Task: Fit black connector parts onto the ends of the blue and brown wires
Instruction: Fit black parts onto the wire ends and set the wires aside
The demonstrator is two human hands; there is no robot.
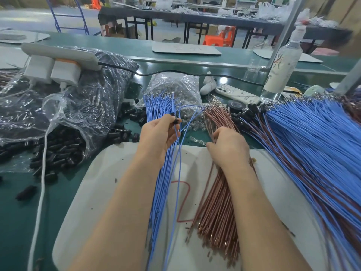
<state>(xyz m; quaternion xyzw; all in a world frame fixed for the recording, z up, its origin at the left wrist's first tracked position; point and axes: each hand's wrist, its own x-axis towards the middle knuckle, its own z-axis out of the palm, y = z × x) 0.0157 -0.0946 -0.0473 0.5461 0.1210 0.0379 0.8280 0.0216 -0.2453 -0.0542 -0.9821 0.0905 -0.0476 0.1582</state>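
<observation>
My left grip (pixel 158 137) pinches a black connector (pixel 175 119) above the blue wires (pixel 162 182), at 10 o'clock from my right grip (pixel 228 147), which clutches the brown wires (pixel 218 212); my worry: several strands lifting together and tangling; or the connector slipping from that slight pinch.

Behind the green workbench (pixel 136 46) stand dark tables (pixel 214 18) and orange stools (pixel 213 40).

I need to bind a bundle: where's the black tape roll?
Head view: the tape roll lies on the green bench right of centre, in front of the white phone, beside the far ends of the brown wires.
</observation>
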